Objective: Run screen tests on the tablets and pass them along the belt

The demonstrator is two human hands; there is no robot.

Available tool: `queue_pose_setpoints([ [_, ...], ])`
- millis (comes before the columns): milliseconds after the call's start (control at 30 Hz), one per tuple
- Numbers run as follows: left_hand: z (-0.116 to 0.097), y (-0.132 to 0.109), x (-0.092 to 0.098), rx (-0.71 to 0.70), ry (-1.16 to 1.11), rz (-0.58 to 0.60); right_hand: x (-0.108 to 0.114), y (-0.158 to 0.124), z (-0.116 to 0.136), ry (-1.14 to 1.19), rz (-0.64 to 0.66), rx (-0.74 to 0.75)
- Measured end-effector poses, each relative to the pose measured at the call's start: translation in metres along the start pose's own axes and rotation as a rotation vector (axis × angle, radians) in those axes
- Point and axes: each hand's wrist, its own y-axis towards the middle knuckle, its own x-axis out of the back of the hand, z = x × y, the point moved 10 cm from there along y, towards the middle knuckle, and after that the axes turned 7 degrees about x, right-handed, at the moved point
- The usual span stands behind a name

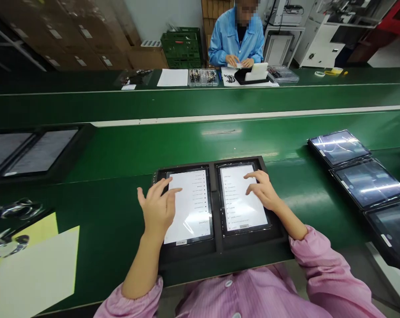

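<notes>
A black tray (215,207) lies in front of me on the green conveyor belt (173,141) and holds two tablets with lit white screens. My left hand (157,207) hovers over the left tablet (191,207), fingers spread, forefinger at the screen's left edge. My right hand (262,190) rests over the right tablet (241,201) with its fingers stretched out, touching the screen's upper right. Neither hand holds anything.
Three dark tablets (368,181) lie in a row at the right. Another black tray (34,152) with screens sits at the left. White and yellow sheets (34,265) lie at the near left. Across the belt, a person in a blue coat (236,37) works at small parts trays (203,77).
</notes>
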Motion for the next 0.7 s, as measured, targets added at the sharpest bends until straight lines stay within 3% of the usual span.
queue_pose_setpoints([
  [67, 0.012, 0.001, 0.004, 0.15, -0.039, 0.001, 0.01, -0.006, -0.011, 0.098, -0.101, -0.059],
  [133, 0.023, 0.0, 0.0, 0.275, -0.021, 0.056, 0.011, -0.009, -0.012, 0.1, -0.118, -0.053],
  [267, 0.05, -0.004, -0.015, 0.481, 0.003, 0.216, -0.005, -0.005, 0.008, 0.061, 0.036, 0.076],
  [333, 0.062, -0.005, -0.023, 0.52, -0.072, 0.279, -0.013, -0.002, 0.018, 0.056, 0.119, 0.125],
  [567, 0.088, 0.003, -0.035, 0.287, -0.216, 0.387, -0.022, 0.0, 0.033, 0.01, 0.197, 0.234],
  [700, 0.086, -0.001, -0.037, 0.153, -0.257, 0.491, -0.024, 0.001, 0.031, 0.003, 0.209, 0.222],
])
